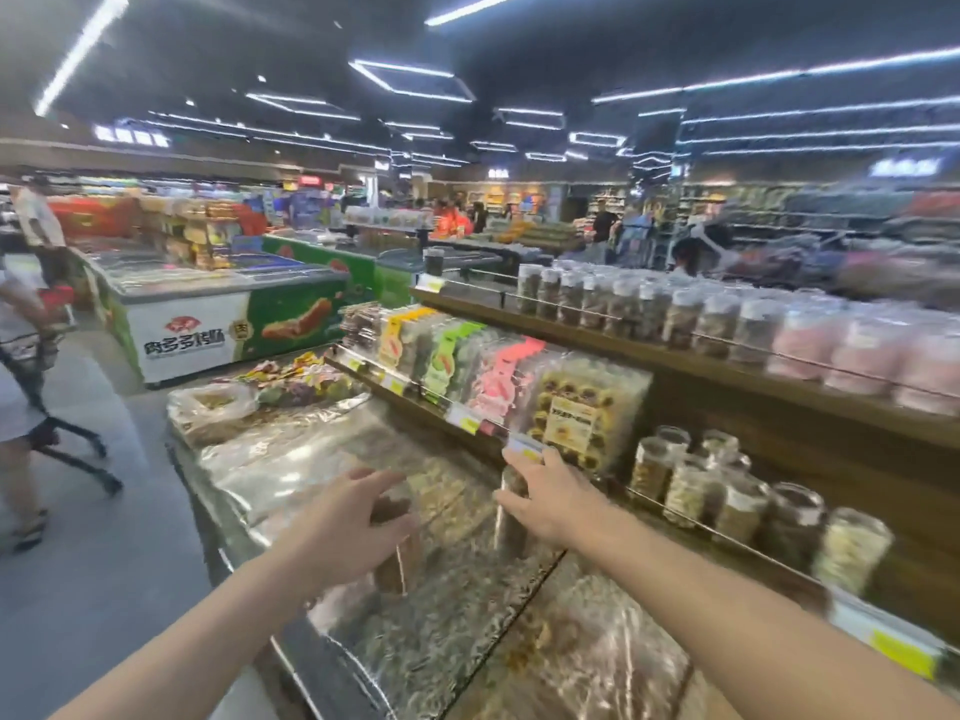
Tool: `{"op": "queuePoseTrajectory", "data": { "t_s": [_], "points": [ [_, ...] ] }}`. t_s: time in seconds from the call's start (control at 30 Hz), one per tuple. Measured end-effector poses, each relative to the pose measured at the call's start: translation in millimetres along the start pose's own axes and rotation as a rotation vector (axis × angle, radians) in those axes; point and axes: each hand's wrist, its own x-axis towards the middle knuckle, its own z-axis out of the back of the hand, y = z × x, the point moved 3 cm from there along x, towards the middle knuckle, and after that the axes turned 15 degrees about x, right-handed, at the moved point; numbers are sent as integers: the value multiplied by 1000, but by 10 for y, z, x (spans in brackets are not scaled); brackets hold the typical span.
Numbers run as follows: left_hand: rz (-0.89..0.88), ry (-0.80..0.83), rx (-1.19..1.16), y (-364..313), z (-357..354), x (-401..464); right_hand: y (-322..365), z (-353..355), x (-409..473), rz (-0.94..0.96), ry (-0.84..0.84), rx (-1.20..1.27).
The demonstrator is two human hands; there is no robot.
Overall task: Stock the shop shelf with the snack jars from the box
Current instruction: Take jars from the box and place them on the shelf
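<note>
In the head view each hand grips a clear, cylindrical snack jar, both blurred by motion. The left hand (345,517) wraps its fingers around the upper part of a jar with brown contents (397,550), held roughly upright above the foil-lined bulk bins (415,641). The right hand (545,498) closes over the top of a second jar with dark contents (511,517), held just in front of the lower shelf (779,563), near the rail at its front edge. On that lower shelf, to the right of the hand, stand more clear jars (748,498) filled with pale, tan and dark snacks, close together behind the rail. The upper shelf (727,368) is dark wood and carries a long row of white-lidded jars (649,309), brown ones on the left and pink ones on the right. Between the two levels lean flat packets of sweets (467,361) and a tray of cookies (582,407). Beyond, green-sided chest freezers (223,324) stand on a grey floor under bright strip lights on a dark ceiling, and a person with a shopping cart (57,433) is at the left edge.
</note>
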Motion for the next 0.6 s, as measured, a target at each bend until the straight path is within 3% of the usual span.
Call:
{"op": "queuePoseTrajectory", "data": {
  "t_s": [0.3,0.6],
  "points": [
    [-328,81,-82,-1933,-379,1072,-1827,969,-319,-305,-190,20],
    [-627,141,-114,-3302,-747,1642,-2836,1673,-652,-508,-344,-14]
  ]
}}
